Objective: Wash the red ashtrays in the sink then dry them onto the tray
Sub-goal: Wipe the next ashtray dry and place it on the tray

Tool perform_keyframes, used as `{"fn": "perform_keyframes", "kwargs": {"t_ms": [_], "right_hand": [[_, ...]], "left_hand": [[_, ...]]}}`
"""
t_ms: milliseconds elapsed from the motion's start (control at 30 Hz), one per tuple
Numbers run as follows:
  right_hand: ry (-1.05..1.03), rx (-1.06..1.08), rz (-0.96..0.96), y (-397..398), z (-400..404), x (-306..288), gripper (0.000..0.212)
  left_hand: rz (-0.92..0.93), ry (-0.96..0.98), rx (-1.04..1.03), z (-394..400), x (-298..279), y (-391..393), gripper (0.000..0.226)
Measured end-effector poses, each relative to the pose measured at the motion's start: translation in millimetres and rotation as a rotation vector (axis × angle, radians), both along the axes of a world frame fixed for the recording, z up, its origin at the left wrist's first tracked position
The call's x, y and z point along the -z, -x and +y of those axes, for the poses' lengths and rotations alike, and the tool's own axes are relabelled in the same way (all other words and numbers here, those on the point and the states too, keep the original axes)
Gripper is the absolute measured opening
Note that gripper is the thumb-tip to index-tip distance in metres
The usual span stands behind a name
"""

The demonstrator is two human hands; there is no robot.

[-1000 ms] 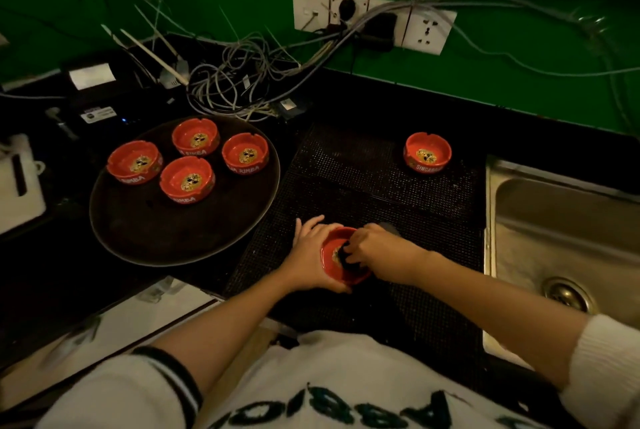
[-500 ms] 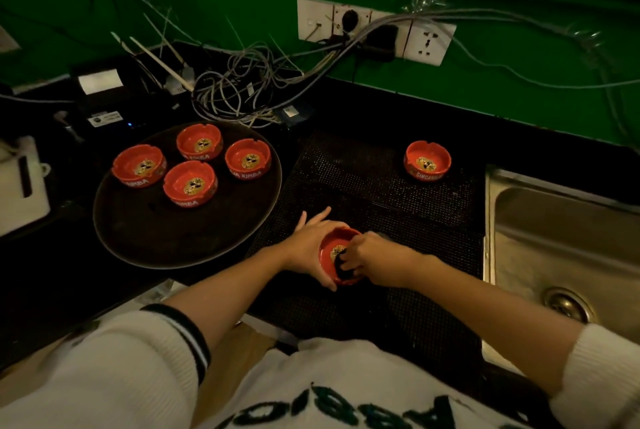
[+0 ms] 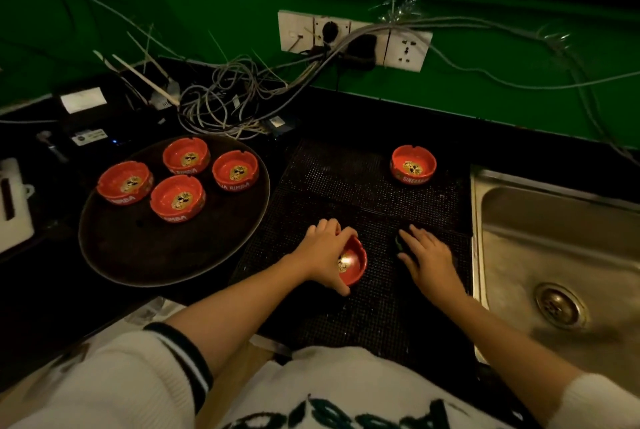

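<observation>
While our left hand (image 3: 323,252) grips a red ashtray (image 3: 353,264) on the near part of the black mesh mat (image 3: 374,193), tilted so its inside faces right, we judge that we are at the close of the drying step for this piece. The fingers curl over its far rim and the thumb hooks its near edge, so the hold looks firm. Our right hand (image 3: 427,260) lies to the right of it, apart from the ashtray, fingers straight and spread flat over a small dark wad (image 3: 398,242), perhaps a cloth or sponge, though it is too dark to tell which. That hand presses or rests on it and grips nothing. To the left, the round dark tray (image 3: 138,255) already carries four ashtrays (image 3: 180,177) clustered on its far half, with its near half bare. One more ashtray (image 3: 413,164) sits alone at the far right of the mat, near the sink (image 3: 554,255); we cannot tell from here whether it has been washed. The next move, as we read it, calls for lifting the held ashtray leftward over the tray's rim, levelling it, and setting it upright on the bare near half without knocking the four already there. After that, the lone ashtray by the sink would likely be our next piece.
</observation>
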State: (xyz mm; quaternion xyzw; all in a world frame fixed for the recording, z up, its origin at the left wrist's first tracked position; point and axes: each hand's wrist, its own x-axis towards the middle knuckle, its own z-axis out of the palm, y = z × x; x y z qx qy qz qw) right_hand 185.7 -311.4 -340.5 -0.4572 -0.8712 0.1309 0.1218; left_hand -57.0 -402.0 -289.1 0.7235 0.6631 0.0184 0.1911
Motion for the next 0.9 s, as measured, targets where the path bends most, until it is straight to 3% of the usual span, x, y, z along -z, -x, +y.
{"fn": "perform_keyframes", "kwargs": {"t_ms": [67,233,367,533,667,767,900], "right_hand": [[-0.083,0.018,0.015,-2.1,-11.3,5.5,0.052],[-0.103,0.114,0.110,2.8,-13.5,10.8,0.044],[-0.107,0.127,0.123,6.2,-13.6,8.0,0.038],[0.019,0.156,0.260,13.9,-5.7,-6.3,0.031],[0.188,-0.091,0.511,43.5,-23.1,-30.0,0.031],[0.179,-0.265,0.400,73.6,-41.8,-34.4,0.032],[-0.062,-0.311,0.119,105.4,-58.9,-27.9,0.035]], "left_hand": [[-0.099,-0.031,-0.057,10.3,-3.5,-7.4,0.109],[-0.634,-0.077,-0.280,19.4,-5.3,-27.2,0.107],[-0.752,-0.152,-0.347,-2.9,10.4,-25.8,0.104],[-0.662,-0.189,-0.344,-33.8,25.6,-3.5,0.121],[-0.427,-0.201,-0.307,-39.9,35.1,9.7,0.128],[-0.287,-0.192,-0.324,-41.0,38.5,10.7,0.129],[-0.137,-0.164,-0.352,-46.7,42.4,12.3,0.129]]}}
